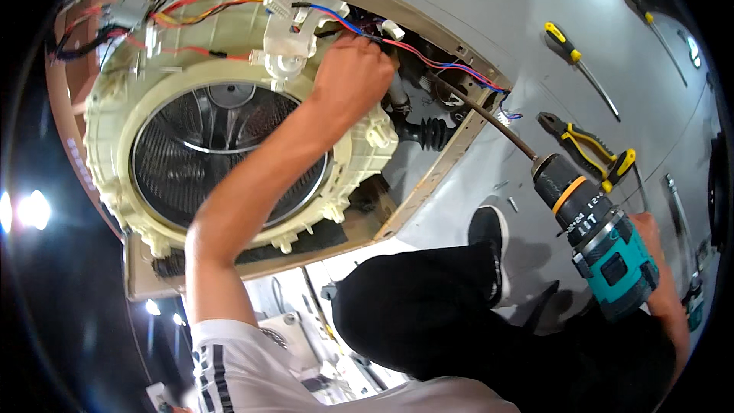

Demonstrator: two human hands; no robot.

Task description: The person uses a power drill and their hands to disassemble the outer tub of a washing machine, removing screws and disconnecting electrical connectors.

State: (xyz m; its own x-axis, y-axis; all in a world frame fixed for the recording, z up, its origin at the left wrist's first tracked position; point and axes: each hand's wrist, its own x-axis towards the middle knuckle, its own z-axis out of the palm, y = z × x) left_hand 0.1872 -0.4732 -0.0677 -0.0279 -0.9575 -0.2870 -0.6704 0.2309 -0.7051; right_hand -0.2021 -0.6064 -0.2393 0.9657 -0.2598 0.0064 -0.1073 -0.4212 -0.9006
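Observation:
My right hand is wrapped round the grip of a teal and black cordless drill. A long thin bit runs from its chuck into the opened washing machine, and its tip is lost among the dark parts inside. My left hand reaches across the cream plastic tub with its fingers curled down beside the tub's upper right edge. What those fingers hold is hidden. Around them lie a white plastic bracket and a red and blue wire bundle.
The tan cabinet frame surrounds the tub and the metal drum. On the grey floor lie pliers, a yellow-handled screwdriver, another screwdriver and a loose screw. My shoe is near the frame.

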